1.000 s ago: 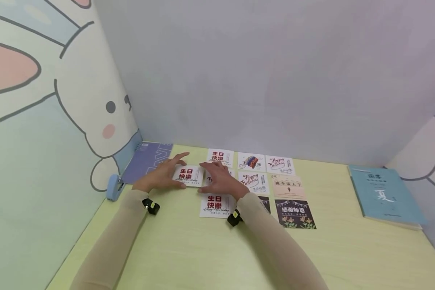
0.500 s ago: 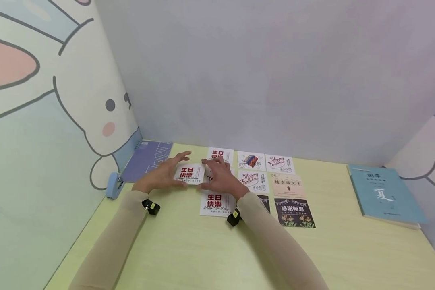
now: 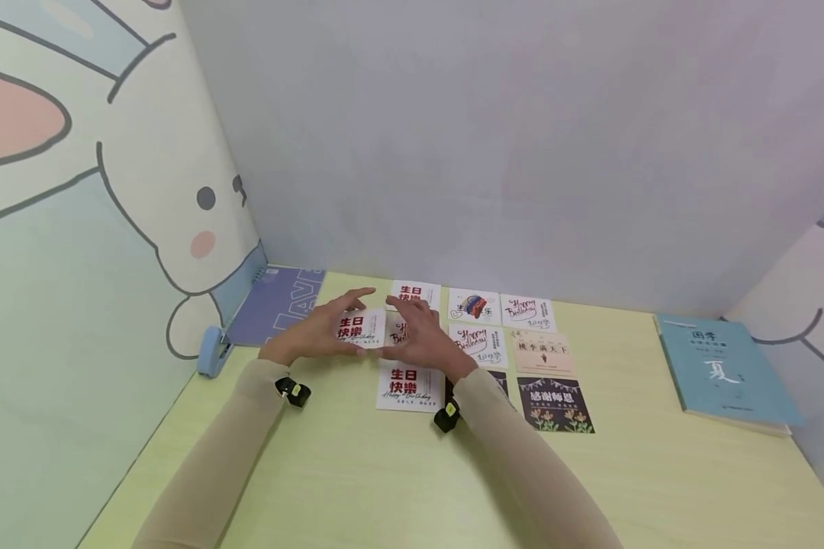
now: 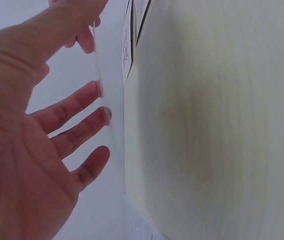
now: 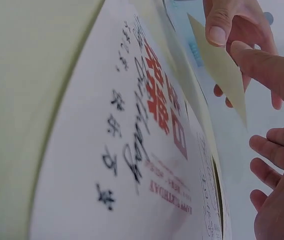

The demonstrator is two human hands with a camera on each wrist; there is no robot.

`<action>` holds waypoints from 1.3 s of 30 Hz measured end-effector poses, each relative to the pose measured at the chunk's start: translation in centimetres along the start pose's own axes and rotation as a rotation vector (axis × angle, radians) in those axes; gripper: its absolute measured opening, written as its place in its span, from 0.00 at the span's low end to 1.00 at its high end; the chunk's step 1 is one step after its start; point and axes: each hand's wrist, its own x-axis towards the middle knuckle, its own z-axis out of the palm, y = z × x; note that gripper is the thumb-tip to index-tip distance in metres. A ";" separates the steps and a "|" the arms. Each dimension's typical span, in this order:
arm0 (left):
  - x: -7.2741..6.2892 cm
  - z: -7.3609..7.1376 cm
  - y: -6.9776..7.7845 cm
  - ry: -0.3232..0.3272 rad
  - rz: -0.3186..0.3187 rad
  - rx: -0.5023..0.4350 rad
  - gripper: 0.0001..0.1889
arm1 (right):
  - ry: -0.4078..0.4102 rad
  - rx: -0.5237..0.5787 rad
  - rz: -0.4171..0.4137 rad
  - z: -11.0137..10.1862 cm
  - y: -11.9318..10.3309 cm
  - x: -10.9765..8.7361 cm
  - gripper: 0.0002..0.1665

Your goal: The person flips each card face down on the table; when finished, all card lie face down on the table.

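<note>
Holding a card (image 3: pixel 367 329) raised above the table (image 3: pixel 357 473) with the left hand (image 3: pixel 312 332), pinched between thumb and fingers, off the head view's centre toward half past seven. Reaching to the card's three-o'clock side with the right hand (image 3: pixel 422 339), with thumb and index finger wide apart; cannot tell whether gripping too. Seen alongside other cards (image 3: pixel 556 406) from two to five o'clock, a stapler (image 3: pixel 210 352) toward half past eight, a notebook (image 3: pixel 271 305) toward half past nine, and a book (image 3: pixel 728 374) farther off at three.

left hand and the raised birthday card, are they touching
Touching. The right wrist view shows it: the left hand has its thumb on the raised birthday card, with fingertips showing behind.
</note>
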 end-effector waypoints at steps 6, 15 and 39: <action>-0.5 -0.1 0.1 0.064 -0.014 0.001 0.52 | 0.037 0.054 0.043 -0.1 0.4 -0.3 0.65; -1.0 -0.4 0.2 0.205 0.116 -0.057 0.43 | -0.009 0.027 0.006 0.5 0.2 -0.1 0.65; -1.8 -1.9 -0.9 0.151 0.112 -0.077 0.38 | -0.009 -0.093 -0.041 1.1 0.1 0.8 0.54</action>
